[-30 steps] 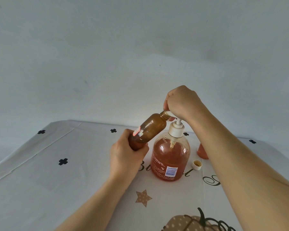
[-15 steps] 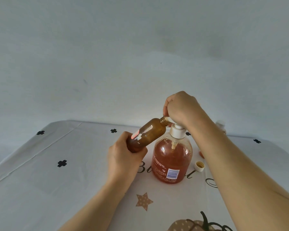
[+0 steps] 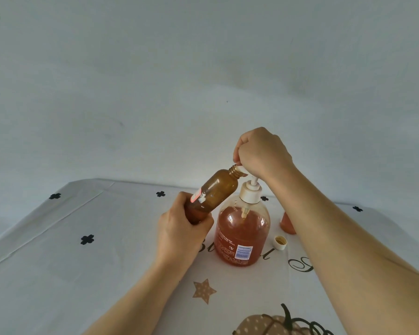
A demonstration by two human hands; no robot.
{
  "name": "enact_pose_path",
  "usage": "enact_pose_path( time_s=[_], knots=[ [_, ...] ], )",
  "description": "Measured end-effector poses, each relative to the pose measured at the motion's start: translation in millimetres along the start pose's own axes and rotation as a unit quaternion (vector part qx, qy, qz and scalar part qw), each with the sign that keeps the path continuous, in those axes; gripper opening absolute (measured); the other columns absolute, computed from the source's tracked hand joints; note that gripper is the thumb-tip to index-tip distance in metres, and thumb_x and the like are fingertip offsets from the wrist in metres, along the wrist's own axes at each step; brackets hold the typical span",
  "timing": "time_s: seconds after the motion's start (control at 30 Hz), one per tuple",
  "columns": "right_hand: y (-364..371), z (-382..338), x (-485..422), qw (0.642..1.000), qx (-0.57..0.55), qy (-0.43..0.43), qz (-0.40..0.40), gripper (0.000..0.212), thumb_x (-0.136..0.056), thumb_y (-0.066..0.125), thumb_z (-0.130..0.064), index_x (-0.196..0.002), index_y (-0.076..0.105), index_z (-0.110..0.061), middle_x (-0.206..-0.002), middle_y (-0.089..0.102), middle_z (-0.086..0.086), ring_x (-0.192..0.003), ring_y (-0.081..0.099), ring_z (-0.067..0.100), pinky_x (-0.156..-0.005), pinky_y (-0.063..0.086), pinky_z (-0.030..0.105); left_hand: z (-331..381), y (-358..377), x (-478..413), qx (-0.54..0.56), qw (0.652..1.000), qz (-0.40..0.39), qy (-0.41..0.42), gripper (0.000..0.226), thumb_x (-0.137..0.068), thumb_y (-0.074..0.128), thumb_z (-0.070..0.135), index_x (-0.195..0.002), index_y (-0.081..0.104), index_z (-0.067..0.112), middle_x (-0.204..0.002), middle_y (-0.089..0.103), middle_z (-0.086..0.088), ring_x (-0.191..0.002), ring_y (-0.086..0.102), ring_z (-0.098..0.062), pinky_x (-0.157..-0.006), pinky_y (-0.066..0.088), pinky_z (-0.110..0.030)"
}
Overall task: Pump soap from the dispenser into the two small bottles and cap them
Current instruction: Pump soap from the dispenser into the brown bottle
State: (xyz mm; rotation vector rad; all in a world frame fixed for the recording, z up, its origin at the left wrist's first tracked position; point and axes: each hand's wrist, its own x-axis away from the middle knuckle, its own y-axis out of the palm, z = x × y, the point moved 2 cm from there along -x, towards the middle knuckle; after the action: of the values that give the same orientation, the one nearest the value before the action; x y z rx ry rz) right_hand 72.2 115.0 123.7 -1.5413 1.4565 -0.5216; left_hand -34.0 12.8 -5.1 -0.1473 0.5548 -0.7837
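The clear soap dispenser (image 3: 242, 238) with orange soap and a white pump stands mid-table. My right hand (image 3: 261, 152) is curled over the pump head and grips it; the stem shows raised above the collar. My left hand (image 3: 182, 233) grips the base of a small brown bottle (image 3: 213, 192), tilted with its open neck against the white spout. A second small bottle (image 3: 287, 223) with orange contents stands behind my right forearm, mostly hidden. A white cap (image 3: 280, 242) lies open side up to the right of the dispenser.
The table wears a white cloth (image 3: 58, 262) printed with black clovers, a brown star (image 3: 203, 290), script lettering and a pumpkin (image 3: 276, 322) near the front edge. A pale wall rises behind the table's far edge.
My right hand rose and the pump head came back up from its pressed position. The brown bottle stayed tilted at the spout in my left hand.
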Motion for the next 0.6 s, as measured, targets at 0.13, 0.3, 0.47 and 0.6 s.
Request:
enact_pose_path(
  time_s=[0.13, 0.3, 0.47, 0.6],
  knots=[
    [4.7, 0.2, -5.2, 0.999, 0.002, 0.006, -0.033, 0.028, -0.086, 0.047, -0.002, -0.090, 0.072, -0.011, -0.092, 0.071, 0.005, -0.086, 0.065, 0.024, -0.084, 0.057, 0.039, -0.8, 0.7, -0.6, -0.001, 1.000, -0.001, -0.002, 0.020, -0.076, 0.072, 0.015, -0.079, 0.053, 0.023, -0.058, 0.057, 0.008, -0.064, 0.055, -0.003, -0.049, 0.040, -0.012],
    [6.7, -2.0, -7.6, 0.997, 0.010, 0.016, -0.070, 0.027, -0.085, 0.048, -0.004, -0.092, 0.072, -0.010, -0.096, 0.071, 0.007, -0.087, 0.067, 0.026, -0.087, 0.057, 0.040, -0.9, 0.4, -1.3, -0.003, 1.000, 0.001, 0.001, 0.020, -0.077, 0.072, 0.015, -0.079, 0.053, 0.023, -0.057, 0.056, 0.007, -0.067, 0.055, -0.002, -0.051, 0.041, -0.011],
    [6.3, -3.8, -7.1, 0.995, 0.005, 0.029, -0.096, 0.028, -0.085, 0.046, -0.004, -0.096, 0.072, -0.008, -0.097, 0.071, 0.011, -0.089, 0.068, 0.031, -0.090, 0.057, 0.045, -2.0, 0.6, -0.8, -0.007, 1.000, 0.005, 0.006, 0.023, -0.077, 0.073, 0.015, -0.079, 0.052, 0.024, -0.059, 0.056, 0.008, -0.070, 0.054, -0.002, -0.052, 0.041, -0.012],
    [6.1, -4.7, -5.9, 0.993, 0.013, 0.026, -0.111, 0.030, -0.083, 0.046, -0.003, -0.097, 0.072, -0.006, -0.098, 0.071, 0.013, -0.092, 0.068, 0.032, -0.092, 0.056, 0.046, -1.9, 0.5, -1.2, -0.005, 1.000, 0.009, 0.005, 0.023, -0.076, 0.073, 0.013, -0.079, 0.053, 0.023, -0.057, 0.057, 0.007, -0.069, 0.055, -0.002, -0.052, 0.041, -0.013]
  ],
)
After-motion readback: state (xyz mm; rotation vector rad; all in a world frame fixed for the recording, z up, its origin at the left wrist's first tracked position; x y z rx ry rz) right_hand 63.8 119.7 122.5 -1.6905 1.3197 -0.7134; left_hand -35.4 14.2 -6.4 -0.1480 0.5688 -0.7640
